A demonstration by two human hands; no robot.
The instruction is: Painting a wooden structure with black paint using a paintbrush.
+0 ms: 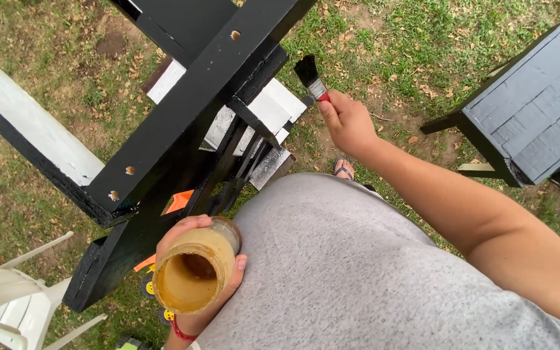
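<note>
Over grass, right hand (348,123) gripping paintbrush (310,76), left hand (196,259) cupping jar (192,275)

We note a black-painted wooden frame (183,123) standing on grass (390,39). Left of the frame lies a white plank (27,123); below that plank, a white plastic chair (14,298). Well right of the frame stands a dark slatted stool (539,104).
</note>
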